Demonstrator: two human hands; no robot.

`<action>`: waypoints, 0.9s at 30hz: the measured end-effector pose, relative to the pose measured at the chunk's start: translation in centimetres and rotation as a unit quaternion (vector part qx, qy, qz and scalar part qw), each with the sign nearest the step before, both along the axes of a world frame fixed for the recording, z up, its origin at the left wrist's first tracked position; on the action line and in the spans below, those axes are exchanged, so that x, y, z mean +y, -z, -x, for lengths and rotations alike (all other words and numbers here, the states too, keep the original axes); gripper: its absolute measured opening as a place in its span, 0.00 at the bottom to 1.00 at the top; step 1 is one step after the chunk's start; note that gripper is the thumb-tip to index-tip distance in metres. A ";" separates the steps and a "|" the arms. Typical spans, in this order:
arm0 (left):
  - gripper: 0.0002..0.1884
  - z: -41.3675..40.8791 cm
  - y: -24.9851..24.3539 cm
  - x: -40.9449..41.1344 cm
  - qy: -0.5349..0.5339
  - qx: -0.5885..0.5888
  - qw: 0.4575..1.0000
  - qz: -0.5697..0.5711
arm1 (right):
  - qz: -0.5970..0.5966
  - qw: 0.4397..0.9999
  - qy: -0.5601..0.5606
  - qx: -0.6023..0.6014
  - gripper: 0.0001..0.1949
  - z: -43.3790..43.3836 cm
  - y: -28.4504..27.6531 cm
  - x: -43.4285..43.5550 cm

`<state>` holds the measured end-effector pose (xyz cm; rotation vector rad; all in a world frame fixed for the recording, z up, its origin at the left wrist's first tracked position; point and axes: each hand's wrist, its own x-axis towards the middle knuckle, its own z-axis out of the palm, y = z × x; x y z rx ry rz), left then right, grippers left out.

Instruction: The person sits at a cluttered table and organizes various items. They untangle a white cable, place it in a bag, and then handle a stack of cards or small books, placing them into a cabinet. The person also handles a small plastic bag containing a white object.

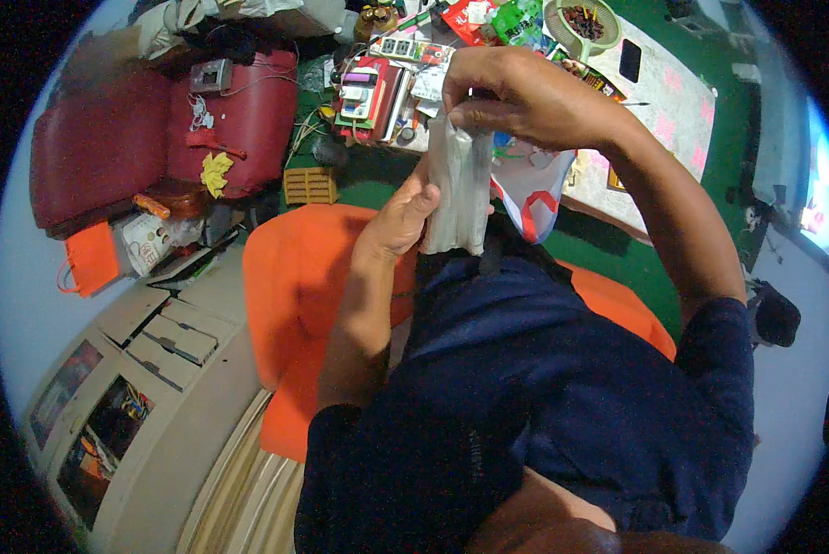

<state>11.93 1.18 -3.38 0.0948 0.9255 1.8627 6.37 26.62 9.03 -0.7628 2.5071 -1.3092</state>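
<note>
A pale, translucent plastic-wrapped bundle (459,190) stands upright above my lap. My left hand (407,211) grips it from the left side, with the thumb in front and the other fingers mostly hidden behind. At the top end, the bent fingers of my right hand (501,93) pinch the wrapping near its edge. What lies inside the wrapping is too unclear to tell. Just behind the bundle, a white plastic bag with red marks (536,190) hangs over the front edge of the table (657,128).
Books and small devices (369,97), a power strip (395,47), bright snack packets (515,21), a colander with dark contents (584,24) and a black phone (630,60) lie on the table. A red sofa (248,124) stands left; orange seating (304,277) surrounds my legs.
</note>
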 end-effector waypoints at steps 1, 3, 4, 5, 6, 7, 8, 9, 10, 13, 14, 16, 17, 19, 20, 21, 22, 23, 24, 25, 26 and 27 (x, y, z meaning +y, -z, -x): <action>0.57 0.3 0.3 -0.2 -0.005 0.032 0.999 0.007 | 0.000 1.000 0.005 -0.007 0.08 0.2 -0.1 -0.4; 0.56 0.9 0.5 -0.7 -0.023 0.067 0.997 0.010 | 0.002 1.000 0.014 -0.022 0.08 0.7 -0.2 -1.2; 0.56 1.3 -0.1 -0.7 -0.031 0.071 0.997 0.005 | 0.006 0.999 0.015 -0.040 0.08 1.0 -0.2 -1.5; 0.56 1.7 -0.5 -0.8 -0.040 0.074 0.996 0.001 | 0.011 0.998 0.016 -0.058 0.08 1.2 -0.3 -1.9; 0.55 2.1 -0.5 -1.1 -0.039 0.076 0.996 0.008 | 0.016 0.997 0.017 -0.076 0.08 1.5 -0.3 -2.2; 0.55 2.7 -0.6 -1.7 -0.038 0.079 0.996 0.017 | 0.015 0.996 0.024 -0.086 0.08 1.8 -0.2 -2.6; 0.56 3.3 -0.7 -2.2 -0.037 0.083 0.996 0.026 | 0.014 0.995 0.031 -0.095 0.08 2.0 0.1 -3.1; 0.54 3.6 -0.9 -2.7 -0.033 0.068 0.996 0.043 | 0.013 0.994 0.038 -0.105 0.08 2.2 0.3 -3.5; 0.52 4.0 -0.4 -3.5 -0.036 0.111 0.991 0.070 | -0.003 0.992 0.043 -0.121 0.08 2.5 0.5 -4.2; 0.47 4.9 0.5 -5.1 -0.041 0.237 0.956 0.171 | -0.021 0.982 0.070 -0.177 0.07 3.0 1.2 -6.0; 0.45 5.2 -0.5 -5.2 -0.038 0.276 0.936 0.216 | -0.013 0.982 0.073 -0.176 0.07 3.1 1.5 -6.4; 0.42 5.5 -0.9 -5.6 -0.047 0.337 0.899 0.277 | 0.005 0.982 0.078 -0.175 0.06 3.2 2.0 -7.2; 0.41 5.4 -0.4 -5.9 -0.058 0.358 0.884 0.294 | 0.020 0.981 0.087 -0.175 0.06 3.2 2.3 -7.6; 0.40 5.4 -0.2 -6.4 -0.069 0.388 0.860 0.324 | 0.015 0.981 0.089 -0.169 0.06 3.5 3.4 -8.2; 0.39 5.5 -0.4 -6.6 -0.068 0.397 0.851 0.338 | 0.012 0.982 0.090 -0.167 0.06 3.5 3.9 -8.5; 0.39 5.4 -0.5 -6.7 -0.067 0.405 0.841 0.352 | 0.033 0.979 0.098 -0.174 0.06 3.4 4.3 -8.8; 0.38 5.4 -0.4 -6.9 -0.060 0.419 0.827 0.370 | 0.054 0.976 0.105 -0.181 0.06 3.2 4.6 -9.1; 0.37 5.3 -0.3 -7.0 -0.053 0.432 0.813 0.388 | 0.074 0.973 0.112 -0.187 0.06 3.1 4.8 -9.4; 0.36 5.3 -0.3 -7.0 -0.046 0.445 0.797 0.406 | 0.062 0.973 0.110 -0.191 0.06 3.0 4.9 -9.7; 0.36 5.3 -0.4 -7.0 -0.045 0.460 0.786 0.410 | 0.049 0.973 0.111 -0.194 0.06 2.8 4.8 -9.9; 0.35 5.4 -0.7 -7.0 -0.043 0.474 0.775 0.415 | 0.036 0.973 0.111 -0.198 0.05 2.7 5.0 -10.1; 0.35 5.4 -0.8 -7.0 -0.041 0.489 0.764 0.419 | 0.085 0.970 0.125 -0.191 0.06 2.3 6.4 -10.3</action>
